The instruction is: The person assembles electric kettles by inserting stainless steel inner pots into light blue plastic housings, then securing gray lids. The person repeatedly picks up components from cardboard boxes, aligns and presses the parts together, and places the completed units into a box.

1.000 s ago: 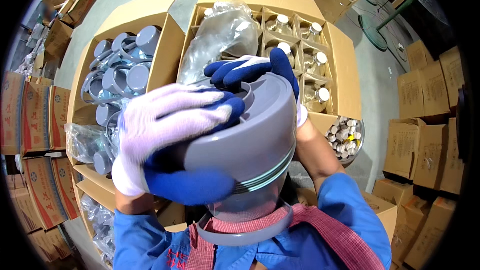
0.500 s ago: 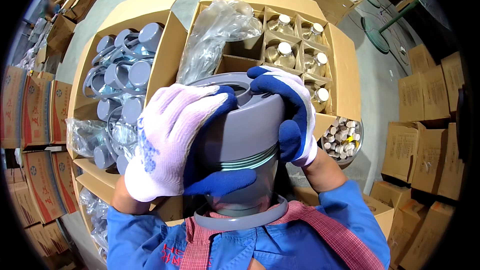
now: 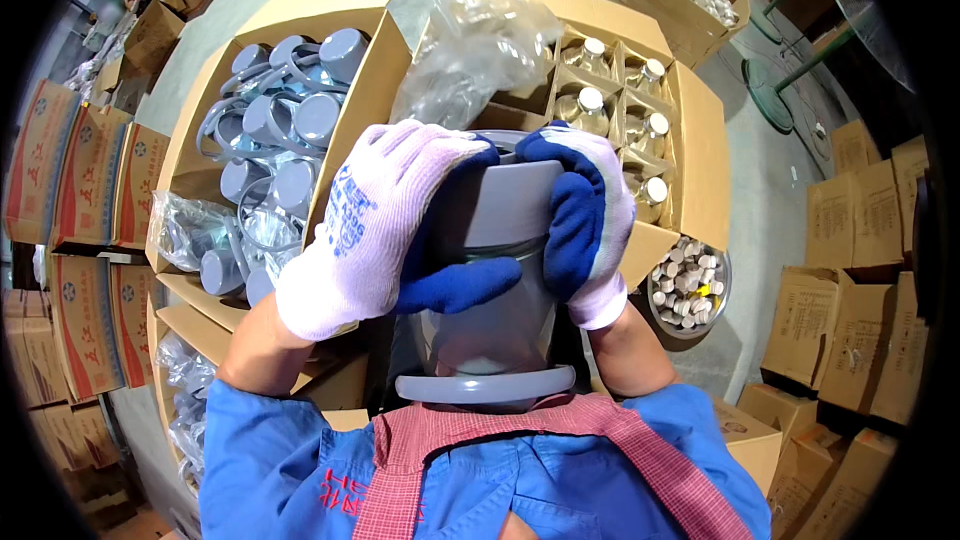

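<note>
In front of my chest, a grey plastic thermos flask casing [image 3: 485, 335] is held between both gloved hands. Its grey collar [image 3: 505, 202] is at the far end, while a grey ring [image 3: 485, 386] encircles the end near my apron. My left hand [image 3: 365, 230] is closed round the collar's left side, thumb stretched across the casing. On the right, my right hand [image 3: 592, 210] grips the collar with fingers curled over its rim. Both gloves are white with blue palms. The rim's opening is partly hidden by the fingers.
At left, an open carton [image 3: 385, 55] holds several grey handled parts. Beyond my hands, a divided carton [image 3: 705, 140] contains glass bottles with white caps, partly under a clear plastic bag [image 3: 470, 65]. A round basin [image 3: 688, 328] of small whitish pieces is at right, near stacked cartons [image 3: 835, 340].
The casing now tilts differently, and its greenish threaded band below the collar no longer shows. My right hand has closed further round the collar. Surrounding cartons have shifted rightward in view.
</note>
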A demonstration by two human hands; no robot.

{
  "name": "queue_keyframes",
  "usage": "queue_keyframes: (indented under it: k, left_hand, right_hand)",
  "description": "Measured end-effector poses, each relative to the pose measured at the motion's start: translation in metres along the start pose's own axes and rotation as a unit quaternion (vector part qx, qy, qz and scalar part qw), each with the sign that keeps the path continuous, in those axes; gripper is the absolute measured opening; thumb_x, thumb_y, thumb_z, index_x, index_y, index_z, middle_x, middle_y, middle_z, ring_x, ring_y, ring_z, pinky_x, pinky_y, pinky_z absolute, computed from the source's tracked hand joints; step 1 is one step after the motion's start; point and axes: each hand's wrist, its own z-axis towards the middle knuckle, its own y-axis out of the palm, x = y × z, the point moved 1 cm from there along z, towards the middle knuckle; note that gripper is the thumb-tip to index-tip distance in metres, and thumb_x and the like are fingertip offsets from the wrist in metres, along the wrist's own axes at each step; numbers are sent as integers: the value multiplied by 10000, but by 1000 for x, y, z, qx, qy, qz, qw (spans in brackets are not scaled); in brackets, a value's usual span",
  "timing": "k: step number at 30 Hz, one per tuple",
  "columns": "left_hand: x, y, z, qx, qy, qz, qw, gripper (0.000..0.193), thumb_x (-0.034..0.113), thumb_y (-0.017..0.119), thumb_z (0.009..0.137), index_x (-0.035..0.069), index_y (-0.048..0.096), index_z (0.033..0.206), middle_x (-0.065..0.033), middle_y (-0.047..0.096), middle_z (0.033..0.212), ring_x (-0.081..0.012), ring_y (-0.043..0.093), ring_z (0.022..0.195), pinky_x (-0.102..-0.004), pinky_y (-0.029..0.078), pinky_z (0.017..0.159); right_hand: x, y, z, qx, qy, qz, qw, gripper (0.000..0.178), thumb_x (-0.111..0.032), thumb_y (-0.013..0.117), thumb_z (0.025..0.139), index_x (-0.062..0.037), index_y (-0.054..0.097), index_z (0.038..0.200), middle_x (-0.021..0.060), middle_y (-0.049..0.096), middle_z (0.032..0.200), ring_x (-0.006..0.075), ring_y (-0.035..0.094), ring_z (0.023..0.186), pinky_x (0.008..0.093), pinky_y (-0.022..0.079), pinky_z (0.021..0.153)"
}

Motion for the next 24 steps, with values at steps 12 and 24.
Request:
queue_keyframes:
  k: [12, 24]
  left_hand:
    - [4, 2, -25, 46, 34, 42, 997, 599, 312, 801, 765, 39, 564, 1242, -145, 631, 1199, -358, 592, 1136, -428, 409, 985]
    - [-15, 39, -49, 242, -115, -163, 949, 226, 125, 519, 991, -10, 684, 1068, -144, 695, 1019, -266, 658, 941, -336, 500, 882]
  right_hand:
    - [-24, 10, -11, -49, 25, -33, 998, 304, -117, 661, 896, -15, 607, 1178, 177, 627, 1112, 362, 588, 1058, 449, 445, 972]
    - [-53, -2, -4, -143, -67, -159, 975, 610, -215, 832, 748, -13, 583, 1266, 196, 608, 1232, 394, 540, 1199, 458, 424, 1051]
